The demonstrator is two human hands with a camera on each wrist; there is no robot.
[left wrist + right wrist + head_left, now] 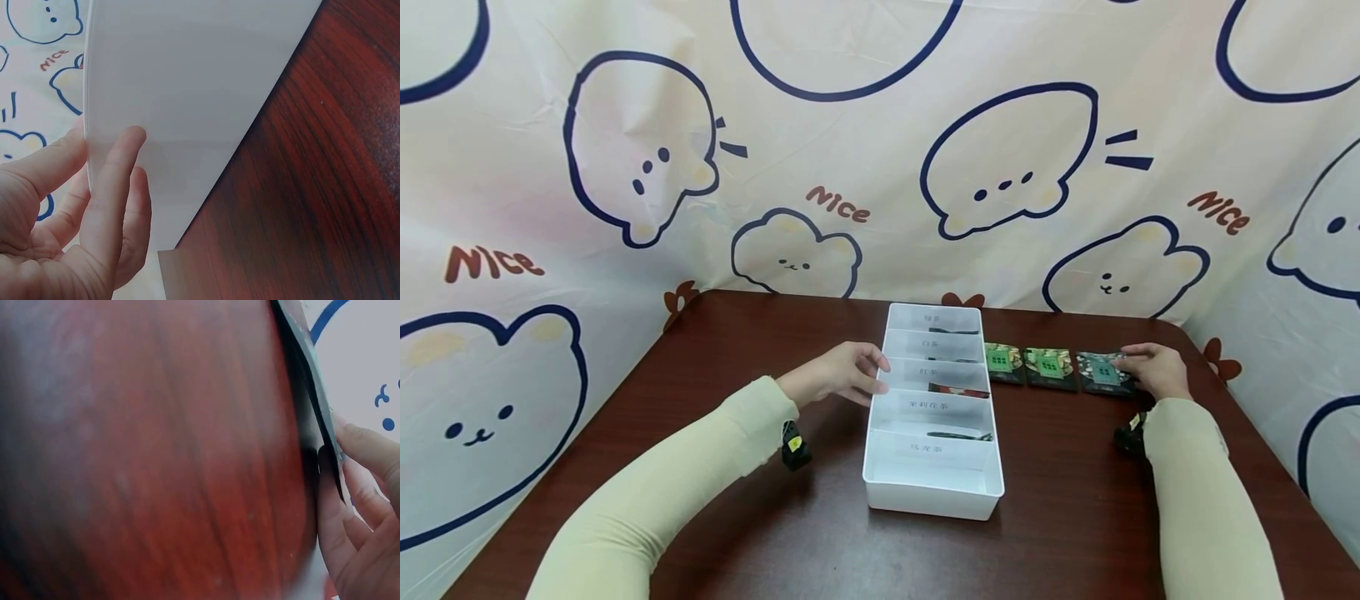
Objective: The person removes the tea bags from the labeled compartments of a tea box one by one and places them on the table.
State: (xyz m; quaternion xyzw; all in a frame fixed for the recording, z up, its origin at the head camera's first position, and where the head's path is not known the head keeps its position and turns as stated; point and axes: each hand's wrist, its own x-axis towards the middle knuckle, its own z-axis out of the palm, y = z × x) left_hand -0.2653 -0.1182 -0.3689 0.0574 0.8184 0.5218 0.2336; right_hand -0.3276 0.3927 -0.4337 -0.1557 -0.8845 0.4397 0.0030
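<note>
A long white divided box (934,502) with labelled compartments stands mid-table. Its left wall is where my left hand (842,372) is, fingers straddling the rim and fingertips against the outer side (206,75) in the left wrist view. To the right of the box lie two green-labelled tea packets, one close beside the box (1004,361) and one in the middle (1049,367). At the row's right end is a dark teal tea packet (1101,372). My right hand (1157,372) pinches that packet's right edge, and the right wrist view shows the edge raised between thumb and fingers.
Thin packets stand in several compartments, one of them a red packet (958,390). A dark brown wooden table (760,517) carries everything. Behind it hangs a pale cloth (880,150) with cartoon bears, meeting the table's back edge.
</note>
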